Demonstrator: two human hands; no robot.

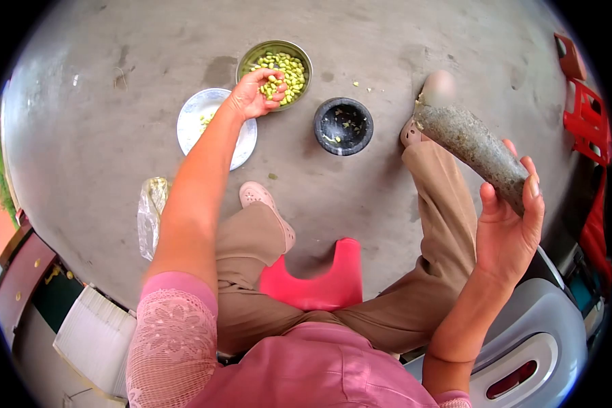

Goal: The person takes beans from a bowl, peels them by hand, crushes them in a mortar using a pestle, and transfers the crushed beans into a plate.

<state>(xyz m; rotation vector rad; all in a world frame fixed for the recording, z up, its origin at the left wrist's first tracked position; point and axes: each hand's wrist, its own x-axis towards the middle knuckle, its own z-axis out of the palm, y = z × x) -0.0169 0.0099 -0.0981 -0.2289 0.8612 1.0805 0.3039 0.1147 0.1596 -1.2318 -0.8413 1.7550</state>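
Note:
My left hand [257, 94] is at the near left rim of a metal bowl [243, 62], its curled fingers holding several green beans. More shelled green beans [290, 71] fill the bowl. Raised on the right, my right hand [513, 228] grips a long grey stone pestle [472, 139] by its near end, its far end pointing up and left. A dark stone mortar [364, 128] stands on the floor between the bowl and my foot, with pale green bits inside. Partly behind my left forearm lies a white plate [190, 122] with some green pieces.
Small crumbs [362, 86] lie on the concrete floor beyond the mortar. A clear plastic bag [149, 217] is left of my left arm. A pink stool [313, 285] is beneath me, a grey plastic seat [554, 316] at lower right, and red stools [587, 119] at far right.

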